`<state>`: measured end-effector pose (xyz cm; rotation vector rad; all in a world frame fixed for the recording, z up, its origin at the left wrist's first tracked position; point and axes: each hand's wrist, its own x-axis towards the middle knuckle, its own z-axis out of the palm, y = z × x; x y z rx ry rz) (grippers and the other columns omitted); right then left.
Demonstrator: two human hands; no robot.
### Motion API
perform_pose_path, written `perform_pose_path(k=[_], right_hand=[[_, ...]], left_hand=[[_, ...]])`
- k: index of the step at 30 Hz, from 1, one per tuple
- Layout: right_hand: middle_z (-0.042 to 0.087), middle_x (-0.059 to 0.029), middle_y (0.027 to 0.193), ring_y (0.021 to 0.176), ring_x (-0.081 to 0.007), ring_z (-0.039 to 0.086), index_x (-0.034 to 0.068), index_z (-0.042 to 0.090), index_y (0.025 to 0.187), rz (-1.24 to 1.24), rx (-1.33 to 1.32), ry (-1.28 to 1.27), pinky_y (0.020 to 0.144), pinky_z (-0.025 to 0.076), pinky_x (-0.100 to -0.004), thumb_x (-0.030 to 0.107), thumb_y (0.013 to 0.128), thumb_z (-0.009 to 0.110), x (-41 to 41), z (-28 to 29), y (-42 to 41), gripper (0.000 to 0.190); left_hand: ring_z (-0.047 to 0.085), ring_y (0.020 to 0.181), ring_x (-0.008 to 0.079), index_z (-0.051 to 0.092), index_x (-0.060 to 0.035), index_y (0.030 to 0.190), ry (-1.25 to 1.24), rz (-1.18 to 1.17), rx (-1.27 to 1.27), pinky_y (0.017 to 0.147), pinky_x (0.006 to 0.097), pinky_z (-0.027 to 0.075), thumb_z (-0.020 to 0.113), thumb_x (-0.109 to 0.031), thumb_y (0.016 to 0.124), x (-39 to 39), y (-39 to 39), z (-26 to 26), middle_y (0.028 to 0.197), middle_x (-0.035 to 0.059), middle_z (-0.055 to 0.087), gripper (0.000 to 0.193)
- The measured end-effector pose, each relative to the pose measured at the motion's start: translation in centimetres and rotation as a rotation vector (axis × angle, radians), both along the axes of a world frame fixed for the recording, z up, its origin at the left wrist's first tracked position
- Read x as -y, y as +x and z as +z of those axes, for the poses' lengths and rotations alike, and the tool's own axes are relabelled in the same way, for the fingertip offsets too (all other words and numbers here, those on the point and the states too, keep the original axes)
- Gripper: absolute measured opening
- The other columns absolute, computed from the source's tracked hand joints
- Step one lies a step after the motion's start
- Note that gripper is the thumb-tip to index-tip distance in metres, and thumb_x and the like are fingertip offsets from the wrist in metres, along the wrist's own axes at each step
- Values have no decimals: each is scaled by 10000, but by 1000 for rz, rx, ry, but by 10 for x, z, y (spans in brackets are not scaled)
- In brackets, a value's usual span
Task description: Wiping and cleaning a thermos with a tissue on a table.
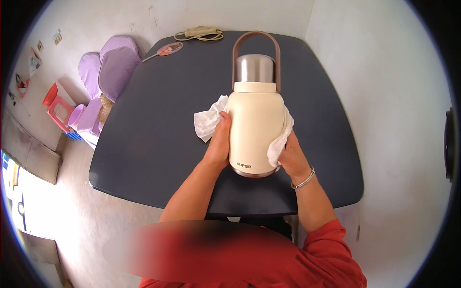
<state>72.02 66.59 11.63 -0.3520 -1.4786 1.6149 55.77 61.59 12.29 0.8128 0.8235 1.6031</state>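
Note:
A cream Supor vacuum flask [255, 126] with a steel cap and a brown carrying handle is held upright between both hands in front of me. My left hand [218, 144] grips its left side, the thumb against the body. Behind that hand a crumpled white tissue [208, 123] sticks out to the left; whether the fingers hold it cannot be told. My right hand [294, 158], with a silver bangle at the wrist, presses a white cloth [279, 145] to the flask's lower right side. The flask's back and most fingers are hidden.
The dark table [151, 144] fills the middle. At its far edge lie a power strip [200, 31] with a coiled cord and a hand fan [170, 49]. Purple-covered chairs [119, 72] and a red plastic stool [59, 109] stand at the left; walls run behind and at the right.

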Motion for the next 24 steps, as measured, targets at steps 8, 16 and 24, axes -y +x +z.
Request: perform_pose_path(k=[8, 16, 24], right_hand=[[344, -74, 1387, 1298, -196, 313, 47, 192, 1417, 64, 83, -93, 1074, 239, -333, 355, 653, 803, -7, 3, 0, 1026], [385, -53, 1354, 1260, -174, 367, 62, 212, 1412, 66, -51, -274, 1042, 293, -314, 206, 669, 759, -8, -6, -2, 933], [440, -80, 1301, 1189, -166, 433, 24, 282, 1369, -107, -27, -38, 995, 355, -314, 150, 718, 725, -5, -2, -7, 798]], left_hand=[[534, 1008, 176, 491, 27, 1230, 19, 153, -364, 866, 291, 419, 323, -566, 927, 1, -5, -1, 1086, 131, 588, 686], [538, 992, 161, 487, 6, 1273, 123, 321, -576, 879, 281, 409, 340, -390, 978, 9, 0, 19, 1056, 114, 612, 515], [455, 1141, 190, 437, 26, 1282, 162, 209, -479, 957, 323, 366, 472, -370, 927, 3, -8, 6, 1218, 129, 496, 534]])
